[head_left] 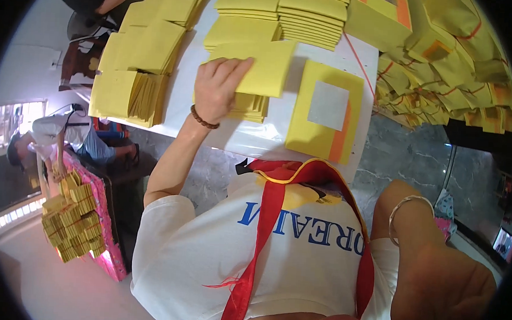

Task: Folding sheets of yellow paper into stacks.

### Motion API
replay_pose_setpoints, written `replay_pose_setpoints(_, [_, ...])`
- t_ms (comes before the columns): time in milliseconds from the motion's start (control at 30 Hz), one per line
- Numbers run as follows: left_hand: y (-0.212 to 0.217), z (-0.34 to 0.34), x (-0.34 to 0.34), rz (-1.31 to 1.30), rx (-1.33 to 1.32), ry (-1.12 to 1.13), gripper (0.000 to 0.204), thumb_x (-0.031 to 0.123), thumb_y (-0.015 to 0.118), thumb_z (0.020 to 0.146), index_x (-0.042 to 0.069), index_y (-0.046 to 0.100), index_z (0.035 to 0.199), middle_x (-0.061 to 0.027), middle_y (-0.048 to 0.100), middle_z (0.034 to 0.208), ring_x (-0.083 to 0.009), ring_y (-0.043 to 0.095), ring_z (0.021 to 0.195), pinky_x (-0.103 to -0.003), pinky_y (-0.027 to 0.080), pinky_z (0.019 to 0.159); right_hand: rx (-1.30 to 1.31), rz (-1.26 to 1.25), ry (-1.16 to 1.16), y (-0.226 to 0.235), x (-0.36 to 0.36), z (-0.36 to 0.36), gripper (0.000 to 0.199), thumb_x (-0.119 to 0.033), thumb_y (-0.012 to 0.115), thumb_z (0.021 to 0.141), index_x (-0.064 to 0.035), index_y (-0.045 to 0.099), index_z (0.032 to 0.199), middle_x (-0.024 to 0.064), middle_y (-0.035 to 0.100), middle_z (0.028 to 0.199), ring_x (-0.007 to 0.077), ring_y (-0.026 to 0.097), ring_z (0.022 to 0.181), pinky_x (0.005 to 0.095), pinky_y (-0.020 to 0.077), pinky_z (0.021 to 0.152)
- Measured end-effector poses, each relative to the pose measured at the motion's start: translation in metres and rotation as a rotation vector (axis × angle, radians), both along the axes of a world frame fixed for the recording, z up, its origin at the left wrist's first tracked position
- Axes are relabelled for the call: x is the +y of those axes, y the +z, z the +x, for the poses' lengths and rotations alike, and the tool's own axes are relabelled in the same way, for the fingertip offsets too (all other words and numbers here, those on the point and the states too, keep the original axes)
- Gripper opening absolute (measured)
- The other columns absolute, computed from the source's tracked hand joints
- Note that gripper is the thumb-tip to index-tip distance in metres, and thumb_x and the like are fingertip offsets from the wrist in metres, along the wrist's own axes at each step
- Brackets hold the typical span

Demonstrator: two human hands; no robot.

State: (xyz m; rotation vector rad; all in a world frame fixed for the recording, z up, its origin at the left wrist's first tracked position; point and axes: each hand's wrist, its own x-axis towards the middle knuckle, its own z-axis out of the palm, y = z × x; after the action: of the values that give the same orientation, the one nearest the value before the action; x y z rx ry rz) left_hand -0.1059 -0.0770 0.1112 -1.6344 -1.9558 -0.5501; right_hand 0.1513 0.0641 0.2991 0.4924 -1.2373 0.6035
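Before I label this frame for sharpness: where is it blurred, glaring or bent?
Head view: the right hand looms large and soft at the lower edge; the left hand on the flat yellow paper sheet is sharp; the window at left is blown out; edges bend near the black rim.

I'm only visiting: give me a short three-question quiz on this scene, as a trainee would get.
1. True or false: the left hand grips a yellow sheet.
2. The square on the flat yellow sheet with the orange strip is: A) grey B) green C) blue
3. What is on the right wrist, beside the right hand?

Key: 1 true. 2 A. 3 a thin bangle.
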Motion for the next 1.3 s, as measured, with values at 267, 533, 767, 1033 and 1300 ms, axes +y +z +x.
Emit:
replay_pose_setpoints(267, [-0.080, -0.024, -0.056, -0.444, -0.120, 0.132, 0.062, 0.011, 0.066, 0.061, 0.015, 0.052, 0.122, -0.0029, 0.054, 0.103, -0.0231, 0.049, 0.099, -0.037, 0.040, 0.082, -0.073, 0.256, -0.063, 0.033, -0.005, 0.010, 0.022, -0.025, 0.057, 0.084, -0.0089, 0.048, 0.097, -0.0020, 0.044, 0.091, 0.0060, 0.046, 0.066, 0.0196, 0.0361, 0.053])
replay_pose_setpoints(533, [-0.092, 0.001, -0.073, -0.514, -0.270, 0.024, 0.068, 0.042, 0.060, 0.073, 0.004, 0.045, 0.126, -0.0158, 0.047, 0.116, -0.0335, 0.040, 0.108, -0.046, 0.031, 0.092, -0.083, 0.604, -0.221, 0.080, 0.008, 0.043, 0.017, -0.020, 0.061, 0.083, -0.0112, 0.048, 0.089, -0.0026, 0.042, 0.086, 0.0044, 0.044, 0.064, 0.0189, 0.0356, 0.055])
replay_pose_setpoints(767, [-0.093, -0.004, -0.064, -0.434, -0.267, 0.049, 0.057, 0.038, 0.057, 0.080, 0.005, 0.047, 0.126, -0.0137, 0.047, 0.117, -0.0319, 0.040, 0.109, -0.044, 0.031, 0.093, -0.276, 0.648, -0.262, 0.087, 0.005, 0.066, 0.015, -0.018, 0.059, 0.084, -0.0123, 0.047, 0.078, -0.0040, 0.040, 0.081, 0.0034, 0.041, 0.060, 0.0186, 0.0319, 0.054])
replay_pose_setpoints(1033, [-0.066, -0.034, -0.027, -0.254, -0.474, -0.014, 0.010, 0.013, 0.061, 0.079, 0.004, 0.064, 0.074, -0.0126, 0.058, 0.073, -0.0314, 0.054, 0.071, -0.040, 0.044, 0.065, -0.115, 0.722, -0.066, 0.081, 0.022, 0.065, 0.015, -0.018, 0.059, 0.083, -0.0107, 0.047, 0.077, -0.0043, 0.042, 0.074, 0.0028, 0.042, 0.059, 0.0176, 0.0308, 0.052])
replay_pose_setpoints(1300, [-0.060, -0.029, -0.033, -0.460, -0.435, -0.001, 0.013, 0.017, 0.060, 0.080, 0.006, 0.061, 0.075, -0.0114, 0.057, 0.072, -0.0314, 0.055, 0.071, -0.042, 0.044, 0.065, -0.079, 0.522, 0.140, 0.049, 0.016, 0.084, 0.023, -0.038, 0.053, 0.084, -0.0152, 0.055, 0.088, -0.0046, 0.051, 0.075, 0.0040, 0.048, 0.062, 0.0202, 0.0336, 0.056])
